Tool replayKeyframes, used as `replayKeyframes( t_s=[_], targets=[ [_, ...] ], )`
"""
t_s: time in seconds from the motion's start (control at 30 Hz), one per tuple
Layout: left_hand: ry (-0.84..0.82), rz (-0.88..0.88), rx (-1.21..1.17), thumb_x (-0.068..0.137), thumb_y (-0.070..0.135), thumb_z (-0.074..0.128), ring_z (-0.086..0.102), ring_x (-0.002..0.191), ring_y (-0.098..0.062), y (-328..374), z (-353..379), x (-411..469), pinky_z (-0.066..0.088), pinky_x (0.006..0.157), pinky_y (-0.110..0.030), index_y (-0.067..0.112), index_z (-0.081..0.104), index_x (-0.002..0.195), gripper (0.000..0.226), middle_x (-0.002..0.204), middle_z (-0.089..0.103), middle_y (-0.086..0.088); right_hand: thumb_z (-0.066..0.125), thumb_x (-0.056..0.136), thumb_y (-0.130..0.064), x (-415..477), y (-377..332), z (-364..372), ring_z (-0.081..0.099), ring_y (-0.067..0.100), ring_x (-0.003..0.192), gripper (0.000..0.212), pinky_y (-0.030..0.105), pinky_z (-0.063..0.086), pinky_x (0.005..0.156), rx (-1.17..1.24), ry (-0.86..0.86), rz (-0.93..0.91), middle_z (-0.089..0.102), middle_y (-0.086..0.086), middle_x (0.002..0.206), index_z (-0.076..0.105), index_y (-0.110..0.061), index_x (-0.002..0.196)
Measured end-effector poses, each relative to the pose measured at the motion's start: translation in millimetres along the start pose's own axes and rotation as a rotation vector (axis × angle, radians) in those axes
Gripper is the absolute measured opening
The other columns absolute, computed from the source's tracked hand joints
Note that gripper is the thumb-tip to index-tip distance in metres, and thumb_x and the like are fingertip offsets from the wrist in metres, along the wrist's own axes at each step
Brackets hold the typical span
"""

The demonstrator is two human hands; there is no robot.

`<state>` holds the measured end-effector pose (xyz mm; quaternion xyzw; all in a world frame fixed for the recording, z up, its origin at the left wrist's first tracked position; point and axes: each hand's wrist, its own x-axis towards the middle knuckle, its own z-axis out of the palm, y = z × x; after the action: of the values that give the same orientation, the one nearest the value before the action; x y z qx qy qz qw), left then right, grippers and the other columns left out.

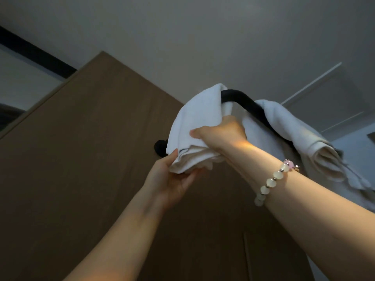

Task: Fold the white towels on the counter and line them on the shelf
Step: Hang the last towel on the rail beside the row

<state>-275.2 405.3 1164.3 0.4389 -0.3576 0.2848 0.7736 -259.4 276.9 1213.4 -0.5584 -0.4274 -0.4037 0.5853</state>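
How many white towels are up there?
2. The left towel hangs over the black rail, gripped by the left hand and the right hand. The right towel lies folded over the same rail, further right, untouched. Others may be hidden out of view.

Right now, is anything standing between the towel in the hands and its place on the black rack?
Nothing visible does. The folded towel, gripped by the right hand and held underneath by the left hand, already lies against the black rail. The second towel hangs farther right, with bare rail between them.
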Motion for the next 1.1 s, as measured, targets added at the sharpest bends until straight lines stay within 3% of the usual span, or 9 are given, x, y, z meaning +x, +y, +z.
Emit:
replayKeyframes(
  t_s=[0.17, 0.37, 0.47, 0.73, 0.9, 0.97, 1.1],
  targets=[
    [0.058, 0.091, -0.001, 0.092, 0.014, 0.051, 0.063, 0.104, -0.038, -16.5, -0.5, -0.3, 0.048, 0.095, -0.047, -0.004, 0.050, 0.122, 0.035, 0.113, 0.064, -0.025, 0.076, 0.071, -0.031, -11.7, 16.8, -9.0, 0.063, 0.029, 0.097, 0.033, 0.039, 0.054, 0.083, 0.039, 0.020, 0.028, 0.066, 0.007, 0.105, 0.058, -0.018, 0.096],
    [0.065, 0.110, 0.012, 0.090, 0.014, 0.053, 0.065, 0.102, -0.033, -16.8, 2.2, -6.5, 0.057, 0.081, -0.043, 0.000, 0.049, 0.126, 0.038, 0.113, 0.066, -0.021, 0.073, 0.074, -0.035, -17.9, 18.1, -11.0, 0.062, 0.027, 0.098, 0.038, 0.032, 0.052, 0.077, 0.035, 0.047, 0.032, 0.066, 0.006, 0.107, 0.063, -0.015, 0.104],
    [0.069, 0.112, 0.045, 0.093, 0.016, 0.050, 0.065, 0.102, -0.032, -15.0, 5.3, -9.1, 0.054, 0.083, -0.041, 0.001, 0.050, 0.127, 0.037, 0.112, 0.066, -0.020, 0.070, 0.076, -0.037, -18.7, 16.0, -10.3, 0.061, 0.028, 0.101, 0.040, 0.030, 0.049, 0.077, 0.018, 0.045, 0.034, 0.066, 0.006, 0.110, 0.063, -0.014, 0.108],
    [0.253, 0.097, 0.228, 0.094, 0.036, 0.051, 0.055, 0.113, -0.025, -19.8, 13.1, -14.1, 0.039, 0.103, -0.040, 0.015, 0.051, 0.128, 0.040, 0.120, 0.060, -0.012, 0.060, 0.086, -0.042, -28.0, 9.5, -8.0, 0.052, 0.025, 0.116, 0.049, 0.026, 0.037, 0.079, -0.044, -0.001, 0.012, 0.054, 0.003, 0.126, 0.048, -0.021, 0.128],
    [0.357, 0.030, 0.219, 0.089, 0.059, 0.042, 0.055, 0.112, -0.030, -35.1, 19.0, -33.8, 0.036, 0.106, -0.042, 0.006, 0.059, 0.113, 0.061, 0.112, 0.063, -0.015, 0.065, 0.080, -0.051, -57.8, 15.2, -22.5, 0.046, 0.018, 0.117, 0.069, 0.025, 0.039, 0.087, -0.015, -0.039, -0.085, 0.043, -0.001, 0.127, 0.030, -0.024, 0.133],
    [0.431, -0.028, 0.201, 0.088, 0.066, 0.034, 0.055, 0.105, -0.030, -53.2, 24.2, -43.7, 0.038, 0.097, -0.039, 0.003, 0.060, 0.106, 0.070, 0.107, 0.063, -0.016, 0.066, 0.078, -0.054, -69.0, 22.6, -34.8, 0.042, 0.014, 0.119, 0.069, 0.024, 0.037, 0.087, -0.035, -0.002, -0.133, 0.038, -0.006, 0.126, 0.031, -0.026, 0.130],
    [0.417, -0.084, 0.360, 0.095, 0.057, 0.022, 0.052, 0.076, -0.027, -91.7, 49.8, -58.1, 0.033, 0.065, -0.031, 0.003, 0.058, 0.087, 0.065, 0.087, 0.060, -0.015, 0.063, 0.078, -0.055, -73.0, 42.5, -66.9, 0.041, 0.010, 0.118, 0.061, 0.024, 0.035, 0.091, -0.092, 0.127, -0.194, 0.035, -0.012, 0.114, 0.035, -0.027, 0.124]
  ],
)
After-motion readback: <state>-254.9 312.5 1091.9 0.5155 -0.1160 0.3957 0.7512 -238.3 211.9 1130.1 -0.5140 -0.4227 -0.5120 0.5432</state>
